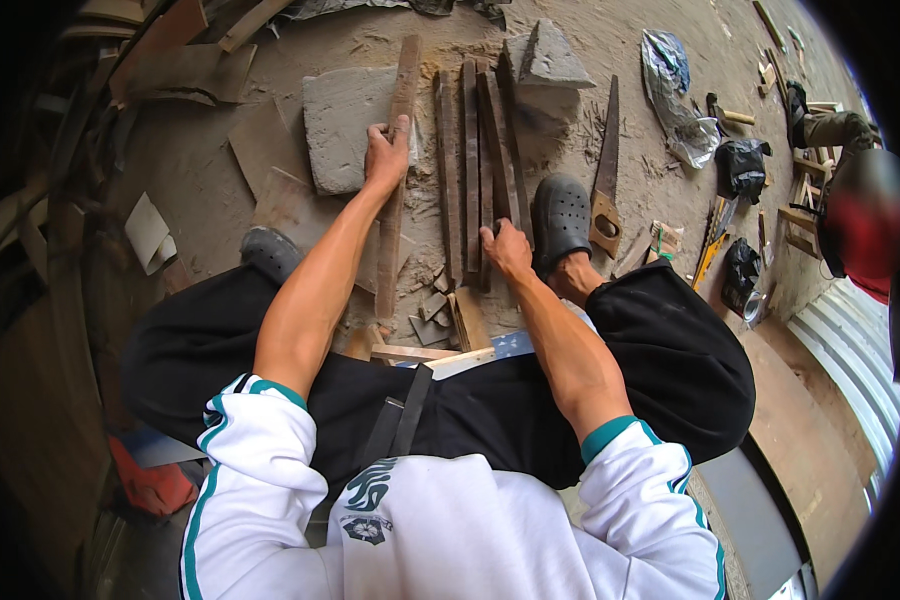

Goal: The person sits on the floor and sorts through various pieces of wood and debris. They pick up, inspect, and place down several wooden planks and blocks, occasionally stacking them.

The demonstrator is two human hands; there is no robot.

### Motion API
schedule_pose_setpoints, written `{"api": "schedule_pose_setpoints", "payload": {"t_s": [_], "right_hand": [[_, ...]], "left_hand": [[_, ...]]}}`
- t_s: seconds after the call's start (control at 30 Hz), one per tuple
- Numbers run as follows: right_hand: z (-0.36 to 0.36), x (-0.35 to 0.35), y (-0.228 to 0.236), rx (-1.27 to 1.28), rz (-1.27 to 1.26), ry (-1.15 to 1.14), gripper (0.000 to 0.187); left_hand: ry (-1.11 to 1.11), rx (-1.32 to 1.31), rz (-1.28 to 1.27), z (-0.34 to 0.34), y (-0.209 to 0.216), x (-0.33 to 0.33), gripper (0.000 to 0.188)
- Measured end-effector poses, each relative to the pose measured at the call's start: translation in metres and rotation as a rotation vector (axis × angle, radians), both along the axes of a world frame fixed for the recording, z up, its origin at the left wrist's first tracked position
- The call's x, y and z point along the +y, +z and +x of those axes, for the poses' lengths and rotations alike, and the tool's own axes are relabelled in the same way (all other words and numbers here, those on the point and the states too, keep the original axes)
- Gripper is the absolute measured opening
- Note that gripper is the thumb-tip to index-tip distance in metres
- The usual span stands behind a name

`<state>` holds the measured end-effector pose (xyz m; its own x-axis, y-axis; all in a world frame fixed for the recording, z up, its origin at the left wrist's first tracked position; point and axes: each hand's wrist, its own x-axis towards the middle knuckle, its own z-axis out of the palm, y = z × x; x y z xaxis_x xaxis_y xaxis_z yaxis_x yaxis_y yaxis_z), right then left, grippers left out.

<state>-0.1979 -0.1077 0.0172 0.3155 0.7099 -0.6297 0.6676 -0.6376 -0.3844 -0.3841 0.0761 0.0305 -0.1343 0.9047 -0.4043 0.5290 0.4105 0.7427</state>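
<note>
Dusty, sawdust-strewn ground (210, 170) bears wooden slats (475, 150) and a handsaw (606, 170).

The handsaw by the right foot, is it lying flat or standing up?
Lying flat. The handsaw rests full length on the dusty ground, handle toward the person, beside the shoe.

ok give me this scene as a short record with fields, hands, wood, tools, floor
left hand: gripping a long wood strip near its far end
right hand: resting on the near ends of the bundle of wood strips
strips: lie side by side, lengthwise away from the person
stone slab: grey, under the left strip
handsaw: flat on the ground, right of a dark clog
floor: dusty, offcuts scattered
</note>
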Motion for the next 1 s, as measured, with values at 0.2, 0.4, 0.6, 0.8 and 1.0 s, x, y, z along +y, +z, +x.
{"api": "schedule_pose_setpoints", "payload": {"t_s": [0.2, 0.4, 0.6, 0.8, 1.0], "right_hand": [[-0.001, -0.013, -0.035, 0.131, -0.035, 0.169, 0.057], [-0.002, -0.014, -0.001, 0.215, 0.317, -0.146, 0.033], [-0.036, 0.000, 0.055, 0.418, 0.424, -0.306, 0.035], [-0.077, 0.016, 0.152, 0.996, 0.157, -0.276, 0.053], [-0.088, 0.006, 0.177, 0.919, 0.247, -0.081, 0.063]], "left_hand": [[0.148, -0.350, -0.299, -0.031, 0.006, -0.001, 0.050], [0.163, -0.431, -0.234, -0.045, 0.033, -0.013, 0.049], [0.348, -1.005, -0.282, -0.040, 0.046, -0.030, 0.057], [0.399, -0.989, -0.297, -0.048, 0.039, -0.032, 0.060], [0.505, -0.899, -0.226, -0.056, 0.045, -0.031, 0.068]]}}
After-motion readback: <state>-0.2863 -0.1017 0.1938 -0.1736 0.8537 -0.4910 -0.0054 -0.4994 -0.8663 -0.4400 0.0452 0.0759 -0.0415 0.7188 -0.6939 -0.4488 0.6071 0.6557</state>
